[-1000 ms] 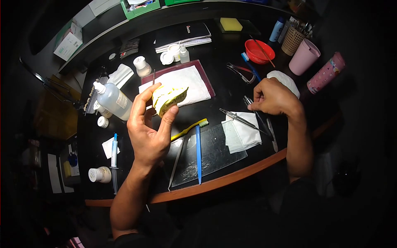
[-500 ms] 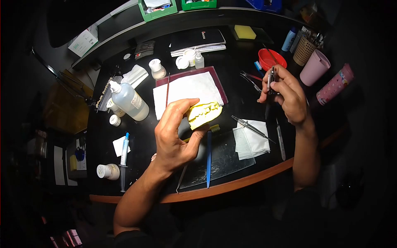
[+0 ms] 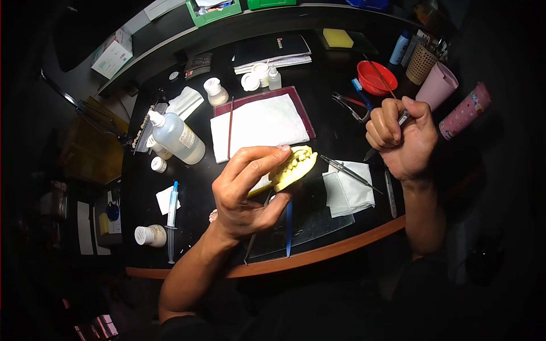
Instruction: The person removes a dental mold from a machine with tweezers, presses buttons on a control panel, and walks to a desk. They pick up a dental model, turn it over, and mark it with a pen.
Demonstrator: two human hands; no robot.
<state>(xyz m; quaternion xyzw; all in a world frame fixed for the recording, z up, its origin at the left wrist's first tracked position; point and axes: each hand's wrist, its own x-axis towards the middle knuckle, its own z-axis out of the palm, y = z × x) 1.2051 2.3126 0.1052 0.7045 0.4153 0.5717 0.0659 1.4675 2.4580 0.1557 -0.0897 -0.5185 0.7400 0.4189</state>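
My left hand (image 3: 242,190) grips a yellow dental cast (image 3: 297,166), thumb below and fingers over the top. The cast's upper and lower rows of teeth face right, tilted upward. Off to the right, my right hand (image 3: 402,136) is raised over the table with its fingers curled in. A small metal instrument (image 3: 404,117) shows between its thumb and forefinger; most of it is hidden in the hand. Between the hands, dark pointed tweezers (image 3: 351,172) lie across a white tissue (image 3: 359,193). Below the cast, a blue-handled tool (image 3: 289,233) rests on a glass plate (image 3: 318,230).
Behind the cast, a brush (image 3: 231,128) lies on white paper (image 3: 267,128). A squeeze bottle (image 3: 179,139), jars and a syringe (image 3: 171,227) stand or lie on the left. A red bowl (image 3: 376,78), a toothbrush (image 3: 362,94) and a pink cup (image 3: 437,85) are beyond my right hand.
My left hand has turned the cast and shifted it slightly right. My right hand has moved down and right and rotated, its fingers now curled around the metal instrument.
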